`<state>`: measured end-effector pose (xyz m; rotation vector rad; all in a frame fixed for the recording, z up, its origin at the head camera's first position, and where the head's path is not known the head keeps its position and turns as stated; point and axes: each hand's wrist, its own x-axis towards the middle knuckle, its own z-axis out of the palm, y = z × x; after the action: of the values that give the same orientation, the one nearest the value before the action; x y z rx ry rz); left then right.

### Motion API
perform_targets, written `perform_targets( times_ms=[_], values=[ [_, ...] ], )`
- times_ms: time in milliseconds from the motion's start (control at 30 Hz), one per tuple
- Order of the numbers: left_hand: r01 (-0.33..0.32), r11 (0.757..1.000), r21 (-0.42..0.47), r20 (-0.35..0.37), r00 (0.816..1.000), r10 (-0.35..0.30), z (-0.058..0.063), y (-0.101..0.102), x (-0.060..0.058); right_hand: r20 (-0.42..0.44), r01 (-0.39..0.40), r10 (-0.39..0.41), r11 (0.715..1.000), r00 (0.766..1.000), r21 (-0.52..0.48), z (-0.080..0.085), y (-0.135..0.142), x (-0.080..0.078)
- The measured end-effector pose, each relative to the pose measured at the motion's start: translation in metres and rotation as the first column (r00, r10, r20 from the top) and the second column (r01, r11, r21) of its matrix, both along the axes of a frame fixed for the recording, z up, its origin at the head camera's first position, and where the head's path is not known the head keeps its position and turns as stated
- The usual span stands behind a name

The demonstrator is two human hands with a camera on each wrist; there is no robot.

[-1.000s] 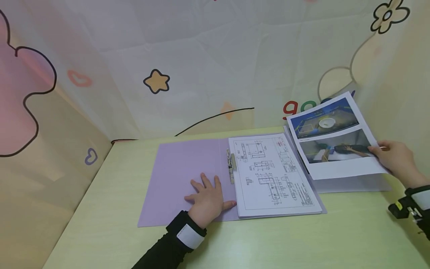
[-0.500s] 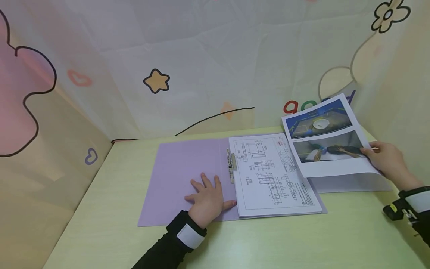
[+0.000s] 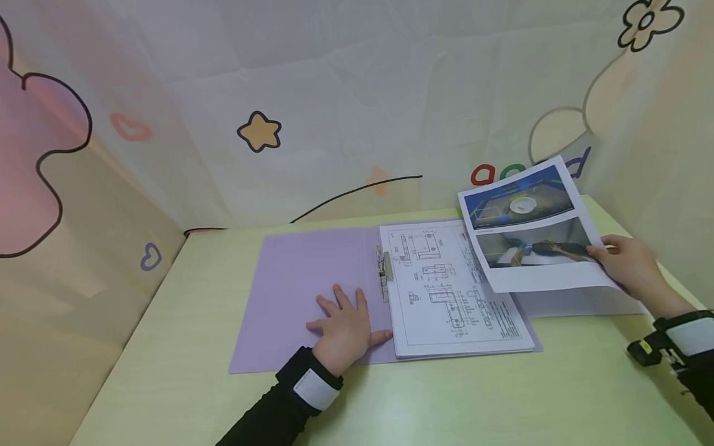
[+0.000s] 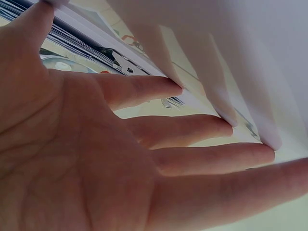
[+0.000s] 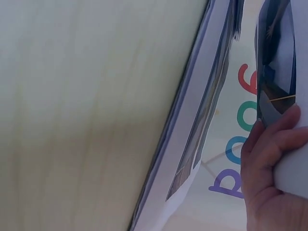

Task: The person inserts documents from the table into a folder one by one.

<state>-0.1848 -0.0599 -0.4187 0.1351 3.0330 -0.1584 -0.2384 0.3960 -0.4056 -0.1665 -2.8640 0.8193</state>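
A purple folder (image 3: 301, 266) lies open on the table, with a metal clip (image 3: 385, 272) along its fold. Beside the clip is a stack of paper topped by a technical drawing (image 3: 440, 337). My left hand (image 3: 343, 334) rests on the folder's left cover, fingers spread and straight, the thumb tip at the stack's edge. My right hand (image 3: 630, 263) pinches the right edge of a printed sheet (image 3: 546, 275) bearing two colour photos. The sheet is raised, tilted and slightly bowed, overlapping the drawing's right side. In the right wrist view, my right hand's fingers (image 5: 269, 159) curl at the paper's edge.
A pale flat surface (image 3: 586, 302) shows below the held sheet, right of the stack. The light wooden table (image 3: 446, 402) is bounded by a printed cloth backdrop (image 3: 334, 111) behind and at both sides. Black bands with white patches circle both wrists.
My right hand has moved left with the photo sheet, which covers more of the drawing's upper right part. My left hand stays in place on the folder.
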Motion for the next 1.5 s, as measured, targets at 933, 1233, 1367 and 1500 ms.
perform_targets(
  times_ms=[933, 1233, 1367, 1500],
  values=[
    [-0.023, 1.0, -0.008, 0.032, 0.999, 0.023, 0.002, 0.001, 0.0, 0.026, -0.104, 0.105, 0.994, 0.994, -0.014, -0.003, -0.041, 0.0],
    [-0.026, 1.0, -0.006, 0.036, 0.999, 0.026, 0.001, 0.001, -0.001, 0.032, -0.148, 0.148, 0.989, 0.988, -0.01, -0.006, -0.052, -0.001],
    [-0.035, 0.999, 0.004, 0.047, 0.998, 0.035, 0.002, 0.002, -0.002, 0.017, -0.171, 0.171, 0.985, 0.985, -0.008, -0.005, -0.058, -0.001],
    [-0.034, 0.999, 0.006, 0.039, 0.999, 0.034, 0.002, 0.001, -0.002, 0.026, -0.168, 0.168, 0.986, 0.986, 0.014, -0.004, -0.064, 0.0]
  ],
)
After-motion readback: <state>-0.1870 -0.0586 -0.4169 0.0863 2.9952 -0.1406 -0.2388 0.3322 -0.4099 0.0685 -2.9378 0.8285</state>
